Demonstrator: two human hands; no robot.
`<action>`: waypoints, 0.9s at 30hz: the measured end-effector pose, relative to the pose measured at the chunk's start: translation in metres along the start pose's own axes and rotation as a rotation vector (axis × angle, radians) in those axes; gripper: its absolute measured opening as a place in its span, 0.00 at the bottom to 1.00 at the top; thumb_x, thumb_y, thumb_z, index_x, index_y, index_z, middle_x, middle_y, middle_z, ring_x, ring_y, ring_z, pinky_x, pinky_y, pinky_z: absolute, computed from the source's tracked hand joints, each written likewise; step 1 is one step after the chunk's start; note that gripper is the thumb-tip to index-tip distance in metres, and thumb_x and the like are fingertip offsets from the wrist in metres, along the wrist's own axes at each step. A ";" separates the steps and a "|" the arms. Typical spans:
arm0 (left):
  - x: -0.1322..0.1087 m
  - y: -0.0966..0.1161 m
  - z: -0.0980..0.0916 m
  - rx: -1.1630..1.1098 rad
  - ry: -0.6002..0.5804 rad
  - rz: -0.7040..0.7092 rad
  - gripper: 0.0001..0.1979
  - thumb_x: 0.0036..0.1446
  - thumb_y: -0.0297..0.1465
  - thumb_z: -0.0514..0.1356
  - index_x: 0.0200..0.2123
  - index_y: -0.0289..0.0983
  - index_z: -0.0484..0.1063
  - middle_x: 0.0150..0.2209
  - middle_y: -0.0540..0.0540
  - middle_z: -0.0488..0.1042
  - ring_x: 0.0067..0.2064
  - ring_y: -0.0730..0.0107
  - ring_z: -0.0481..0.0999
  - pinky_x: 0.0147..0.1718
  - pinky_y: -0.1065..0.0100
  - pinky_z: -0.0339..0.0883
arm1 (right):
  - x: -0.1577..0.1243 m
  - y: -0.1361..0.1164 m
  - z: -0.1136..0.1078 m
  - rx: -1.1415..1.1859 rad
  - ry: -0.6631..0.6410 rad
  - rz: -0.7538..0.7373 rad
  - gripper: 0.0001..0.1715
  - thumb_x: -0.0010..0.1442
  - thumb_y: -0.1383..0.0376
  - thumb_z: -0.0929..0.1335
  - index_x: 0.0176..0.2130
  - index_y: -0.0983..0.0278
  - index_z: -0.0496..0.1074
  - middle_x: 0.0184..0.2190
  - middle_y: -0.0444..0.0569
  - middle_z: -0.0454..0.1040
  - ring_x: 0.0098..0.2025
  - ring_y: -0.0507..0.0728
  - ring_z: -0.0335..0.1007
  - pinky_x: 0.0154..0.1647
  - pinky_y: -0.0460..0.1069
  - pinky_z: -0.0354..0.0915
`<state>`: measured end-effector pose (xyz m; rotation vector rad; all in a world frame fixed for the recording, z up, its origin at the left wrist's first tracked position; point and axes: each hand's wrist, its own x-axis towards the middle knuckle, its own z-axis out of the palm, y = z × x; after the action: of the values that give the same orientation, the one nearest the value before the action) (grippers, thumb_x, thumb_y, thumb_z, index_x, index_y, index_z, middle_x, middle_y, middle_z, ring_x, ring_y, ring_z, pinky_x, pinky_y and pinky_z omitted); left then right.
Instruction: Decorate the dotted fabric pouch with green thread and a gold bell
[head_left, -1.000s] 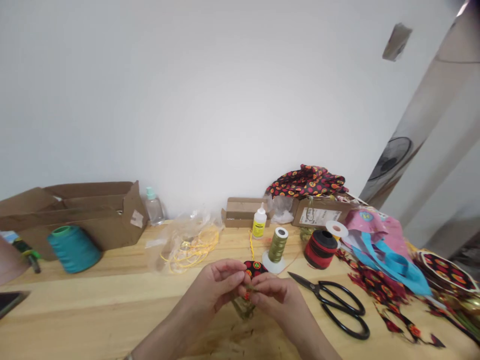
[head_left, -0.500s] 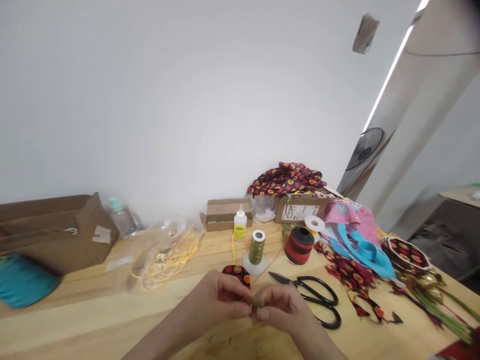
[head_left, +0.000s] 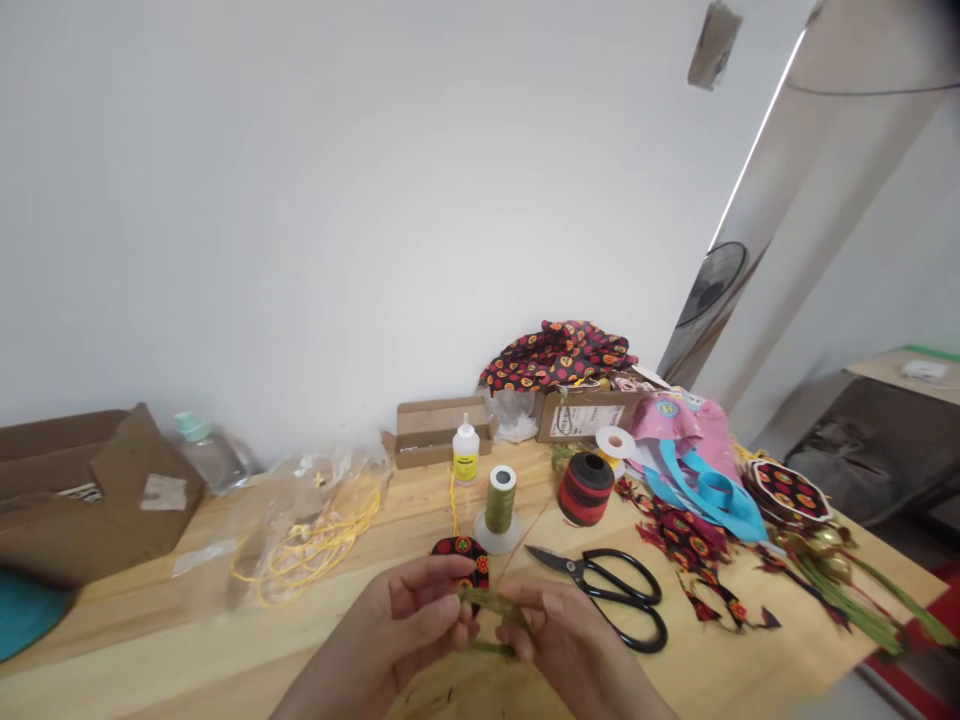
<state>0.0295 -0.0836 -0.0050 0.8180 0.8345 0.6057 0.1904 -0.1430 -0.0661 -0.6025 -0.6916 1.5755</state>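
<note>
My left hand (head_left: 409, 625) and my right hand (head_left: 559, 635) meet low in the middle of the view, above the wooden table (head_left: 187, 640). Both pinch a thin olive-green stem-like strip (head_left: 491, 606) that runs between their fingertips. Just behind the hands lies a small black patterned fabric piece (head_left: 459, 553) with a yellow cord attached. A spool of olive thread (head_left: 499, 503) on a white base stands a little further back. Black scissors (head_left: 611, 592) lie right of my right hand.
A glue bottle (head_left: 466, 450), a red-and-black spool (head_left: 585, 489), yellow cord in a plastic bag (head_left: 311, 535), cardboard boxes (head_left: 90, 500), patterned fabric (head_left: 559, 355), pink and blue ribbon (head_left: 701, 470) and green stems (head_left: 862, 595) crowd the table's back and right. A teal cone (head_left: 22, 615) sits at left.
The view has swung right, so the teal cone and boxes slid leftward. My hands stayed together and now hold a longer green strip stretched between them.
</note>
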 end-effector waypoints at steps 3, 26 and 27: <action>-0.001 0.009 -0.001 0.115 -0.015 0.023 0.14 0.33 0.30 0.68 0.29 0.35 0.75 0.24 0.48 0.76 0.27 0.72 0.73 0.29 0.73 0.64 | -0.006 -0.001 -0.008 -0.127 0.047 0.057 0.19 0.47 0.58 0.67 0.39 0.66 0.72 0.32 0.52 0.74 0.36 0.57 0.68 0.42 0.52 0.58; 0.014 0.019 0.001 0.170 0.146 0.108 0.10 0.32 0.30 0.68 0.24 0.34 0.74 0.19 0.50 0.74 0.22 0.78 0.70 0.23 0.77 0.62 | -0.044 -0.065 -0.083 -1.885 0.184 0.075 0.37 0.33 0.79 0.59 0.47 0.66 0.64 0.42 0.53 0.70 0.43 0.58 0.66 0.45 0.49 0.62; 0.014 0.017 0.002 0.185 0.174 0.120 0.11 0.32 0.30 0.68 0.24 0.35 0.74 0.18 0.50 0.74 0.21 0.78 0.69 0.22 0.78 0.61 | -0.048 -0.064 -0.083 -1.836 0.226 0.079 0.37 0.33 0.79 0.59 0.46 0.65 0.63 0.41 0.51 0.71 0.41 0.58 0.68 0.43 0.48 0.63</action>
<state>0.0358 -0.0648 0.0039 0.9995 1.0162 0.7209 0.2995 -0.1793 -0.0773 -2.0466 -1.8574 0.4794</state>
